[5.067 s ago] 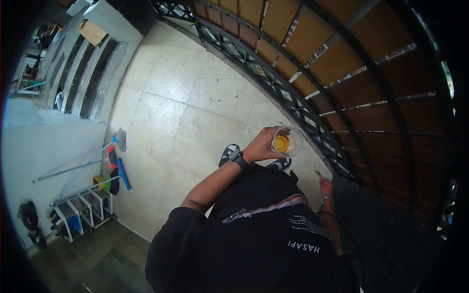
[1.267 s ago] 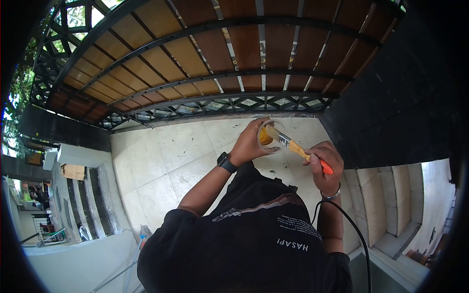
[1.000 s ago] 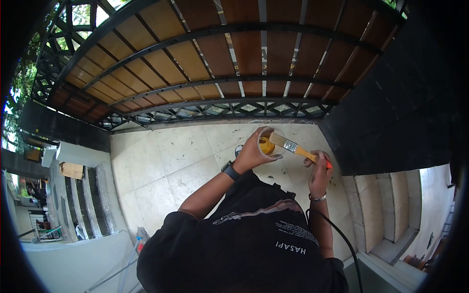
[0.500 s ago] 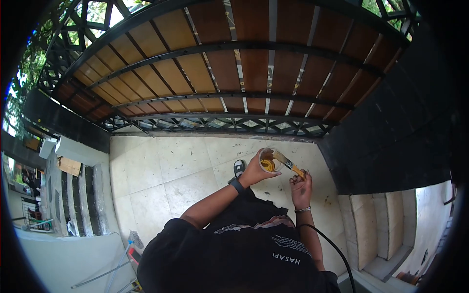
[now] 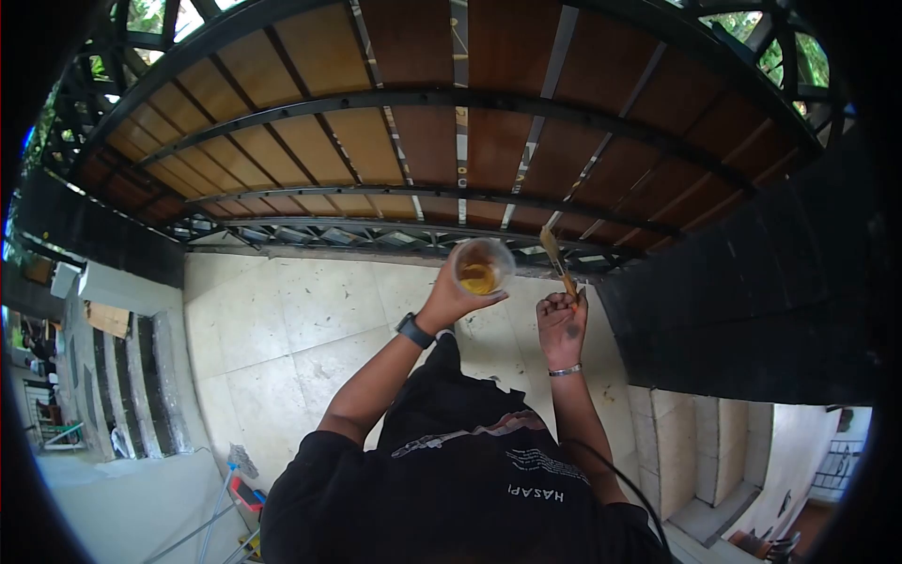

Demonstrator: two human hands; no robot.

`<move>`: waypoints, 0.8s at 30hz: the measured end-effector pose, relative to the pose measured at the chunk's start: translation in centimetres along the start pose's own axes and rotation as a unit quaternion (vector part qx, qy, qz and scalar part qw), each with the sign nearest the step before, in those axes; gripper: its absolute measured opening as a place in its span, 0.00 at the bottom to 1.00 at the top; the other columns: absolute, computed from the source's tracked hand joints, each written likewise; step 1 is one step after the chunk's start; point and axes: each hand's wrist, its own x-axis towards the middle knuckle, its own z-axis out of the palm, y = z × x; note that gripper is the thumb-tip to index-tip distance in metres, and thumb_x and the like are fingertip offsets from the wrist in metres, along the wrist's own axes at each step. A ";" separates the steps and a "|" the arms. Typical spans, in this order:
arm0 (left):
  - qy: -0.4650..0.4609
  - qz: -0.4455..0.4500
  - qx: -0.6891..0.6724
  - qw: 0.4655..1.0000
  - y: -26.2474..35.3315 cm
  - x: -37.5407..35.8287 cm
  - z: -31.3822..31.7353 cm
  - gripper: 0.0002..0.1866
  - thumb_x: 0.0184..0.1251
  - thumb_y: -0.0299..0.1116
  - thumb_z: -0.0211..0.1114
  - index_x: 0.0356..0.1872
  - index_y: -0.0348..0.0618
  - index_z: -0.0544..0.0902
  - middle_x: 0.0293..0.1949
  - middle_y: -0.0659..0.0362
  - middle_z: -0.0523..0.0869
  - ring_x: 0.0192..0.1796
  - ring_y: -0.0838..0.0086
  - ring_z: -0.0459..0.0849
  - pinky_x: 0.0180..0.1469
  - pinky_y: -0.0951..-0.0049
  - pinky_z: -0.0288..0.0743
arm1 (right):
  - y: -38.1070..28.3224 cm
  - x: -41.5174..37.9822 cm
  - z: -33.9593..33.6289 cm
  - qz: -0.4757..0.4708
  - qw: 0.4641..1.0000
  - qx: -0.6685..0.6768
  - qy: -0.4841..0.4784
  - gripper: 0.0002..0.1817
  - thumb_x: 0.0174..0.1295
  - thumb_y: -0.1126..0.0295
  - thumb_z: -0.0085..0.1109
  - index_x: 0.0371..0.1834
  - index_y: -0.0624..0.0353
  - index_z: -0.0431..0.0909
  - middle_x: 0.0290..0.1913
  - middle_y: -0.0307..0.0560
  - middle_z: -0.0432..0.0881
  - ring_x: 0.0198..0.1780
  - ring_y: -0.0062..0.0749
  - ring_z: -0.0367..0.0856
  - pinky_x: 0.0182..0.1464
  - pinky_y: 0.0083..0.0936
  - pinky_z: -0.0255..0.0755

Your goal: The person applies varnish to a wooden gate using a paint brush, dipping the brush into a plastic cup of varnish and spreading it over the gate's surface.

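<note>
My left hand [image 5: 449,299] is wrapped round a clear plastic cup [image 5: 495,256] with a yellowish-brown liquid in its bottom. To the right, my right hand [image 5: 562,329] grips a paintbrush [image 5: 558,262] by its handle, bristles pointing up toward the gate. Brush and cup are apart. Beyond both hands stands a black metal gate with wooden slats; the dark brown slats [image 5: 507,141] are in the middle and right, the lighter tan slats [image 5: 268,80] on the left.
Pale floor tiles [image 5: 310,320] lie below the gate. A black wall panel [image 5: 714,291] stands at the right, with steps [image 5: 719,451] below it. More steps [image 5: 141,376] are at the left. Long-handled tools [image 5: 230,498] lie at the lower left. A black cable [image 5: 615,470] runs beside my right arm.
Both hands have moved up toward the gate. The paintbrush has left the cup's rim and now points upward, off to the right of the cup. The view has shifted slightly.
</note>
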 end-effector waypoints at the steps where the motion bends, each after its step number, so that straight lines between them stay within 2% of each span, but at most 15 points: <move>1: -0.003 0.010 0.042 0.999 -1.0 0.5 -1.3 0.47 0.44 0.30 0.87 0.67 0.41 0.67 0.57 0.56 0.80 0.60 0.71 0.80 0.63 0.69 0.76 | -0.1 1.4 1.1 -0.004 1.000 -0.007 0.004 0.18 0.76 0.52 0.50 0.39 0.53 0.80 0.30 0.35 0.81 0.43 0.29 0.80 0.56 0.33 0.70; 3: 0.004 -0.005 0.031 1.000 -2.5 1.2 -4.0 0.47 0.44 0.29 0.86 0.67 0.41 0.67 0.58 0.56 0.80 0.61 0.71 0.80 0.64 0.69 0.76 | -0.1 4.9 3.6 -0.107 0.987 -0.097 0.063 0.16 0.77 0.53 0.50 0.46 0.54 0.79 0.36 0.36 0.84 0.45 0.28 0.81 0.54 0.33 0.72; 4: 0.012 -0.020 0.028 0.999 -2.9 1.6 -5.4 0.47 0.44 0.29 0.86 0.67 0.41 0.67 0.58 0.56 0.79 0.61 0.70 0.79 0.64 0.69 0.76 | -0.6 7.2 4.4 -0.135 0.982 -0.130 0.013 0.17 0.76 0.53 0.51 0.52 0.55 0.79 0.38 0.37 0.84 0.46 0.29 0.81 0.55 0.33 0.73; 5: 0.008 -0.020 0.025 0.999 -3.3 2.1 -6.7 0.47 0.44 0.29 0.86 0.67 0.41 0.67 0.58 0.56 0.79 0.61 0.70 0.79 0.64 0.69 0.76 | -1.0 9.3 5.2 -0.140 0.981 -0.132 0.014 0.17 0.76 0.53 0.51 0.52 0.55 0.79 0.38 0.37 0.84 0.46 0.29 0.81 0.55 0.33 0.73; 7: 0.038 -0.023 0.029 0.999 -3.8 3.3 -9.3 0.47 0.42 0.35 0.88 0.65 0.39 0.69 0.55 0.54 0.81 0.59 0.69 0.81 0.63 0.69 0.76 | -1.3 12.8 8.9 -0.233 0.922 -0.307 -0.044 0.18 0.77 0.54 0.51 0.55 0.57 0.78 0.42 0.40 0.84 0.48 0.31 0.82 0.55 0.31 0.74; 8: 0.046 -0.024 0.030 0.998 -4.1 3.9 -10.6 0.47 0.42 0.35 0.88 0.64 0.39 0.69 0.55 0.54 0.81 0.59 0.69 0.81 0.63 0.68 0.76 | -1.1 14.4 10.3 -0.235 0.920 -0.310 -0.042 0.18 0.77 0.54 0.51 0.55 0.57 0.78 0.42 0.40 0.84 0.48 0.31 0.82 0.55 0.31 0.74; 10: 0.050 -0.023 0.026 0.998 -4.0 5.3 -12.6 0.47 0.42 0.35 0.87 0.64 0.39 0.68 0.56 0.54 0.80 0.59 0.69 0.81 0.63 0.68 0.76 | -0.8 17.1 12.8 -0.344 0.816 -0.461 -0.057 0.19 0.78 0.56 0.50 0.57 0.61 0.77 0.43 0.44 0.85 0.48 0.32 0.84 0.56 0.31 0.75; 11: 0.056 -0.020 0.025 0.998 -3.9 6.0 -13.5 0.47 0.43 0.35 0.87 0.64 0.39 0.68 0.56 0.54 0.80 0.59 0.69 0.81 0.63 0.68 0.76 | -0.6 18.1 14.1 -0.345 0.815 -0.463 -0.053 0.19 0.78 0.56 0.50 0.57 0.61 0.77 0.43 0.44 0.85 0.48 0.32 0.84 0.56 0.31 0.75; 13: 0.054 -0.021 0.032 0.998 -4.0 7.2 -14.8 0.47 0.43 0.35 0.87 0.65 0.40 0.68 0.56 0.54 0.80 0.59 0.69 0.81 0.63 0.67 0.76 | -0.2 19.1 16.4 -0.382 0.692 -0.609 -0.063 0.20 0.78 0.58 0.49 0.57 0.66 0.77 0.43 0.48 0.86 0.46 0.32 0.85 0.56 0.31 0.76; 14: 0.050 -0.021 0.037 0.998 -4.0 7.9 -15.4 0.47 0.43 0.35 0.87 0.65 0.40 0.68 0.56 0.55 0.79 0.59 0.69 0.80 0.63 0.67 0.76 | 0.0 19.7 17.1 -0.379 0.692 -0.612 -0.060 0.20 0.78 0.58 0.49 0.57 0.66 0.77 0.43 0.48 0.86 0.46 0.32 0.85 0.56 0.31 0.76; 16: 0.052 -0.021 0.043 0.998 -3.9 9.1 -16.5 0.47 0.43 0.36 0.87 0.65 0.40 0.68 0.56 0.55 0.79 0.59 0.69 0.80 0.63 0.68 0.76 | 0.6 21.1 18.5 -0.402 0.657 -0.628 -0.113 0.22 0.78 0.57 0.49 0.57 0.68 0.76 0.41 0.51 0.87 0.43 0.33 0.86 0.55 0.29 0.76; 20: 0.057 -0.017 0.039 0.997 -4.0 10.9 -17.2 0.47 0.43 0.38 0.87 0.64 0.40 0.68 0.56 0.54 0.79 0.59 0.69 0.80 0.63 0.67 0.76 | 2.9 22.7 20.8 -0.401 0.650 -0.621 -0.177 0.21 0.78 0.58 0.50 0.55 0.68 0.78 0.40 0.52 0.87 0.44 0.31 0.85 0.54 0.28 0.76; 22: 0.064 -0.013 0.044 0.997 -4.5 11.1 -17.3 0.47 0.43 0.39 0.87 0.64 0.40 0.68 0.56 0.54 0.79 0.59 0.68 0.80 0.63 0.67 0.76 | 3.9 23.0 22.6 -0.403 0.570 -0.661 -0.275 0.15 0.75 0.63 0.55 0.51 0.65 0.80 0.40 0.51 0.87 0.43 0.33 0.85 0.52 0.31 0.77; 23: 0.069 -0.010 0.048 0.996 -5.0 11.1 -17.4 0.47 0.42 0.39 0.87 0.64 0.40 0.68 0.55 0.54 0.79 0.58 0.68 0.80 0.63 0.66 0.75 | 4.1 23.2 23.7 -0.400 0.571 -0.660 -0.280 0.15 0.75 0.63 0.55 0.51 0.65 0.80 0.40 0.51 0.87 0.43 0.33 0.85 0.52 0.31 0.77; 24: 0.073 -0.006 0.052 0.996 -5.0 11.3 -17.5 0.48 0.42 0.40 0.88 0.64 0.40 0.68 0.55 0.54 0.79 0.58 0.68 0.80 0.63 0.66 0.75 | 4.3 23.6 24.9 -0.414 0.483 -0.697 -0.329 0.12 0.69 0.67 0.60 0.50 0.63 0.81 0.40 0.48 0.87 0.43 0.35 0.84 0.50 0.32 0.77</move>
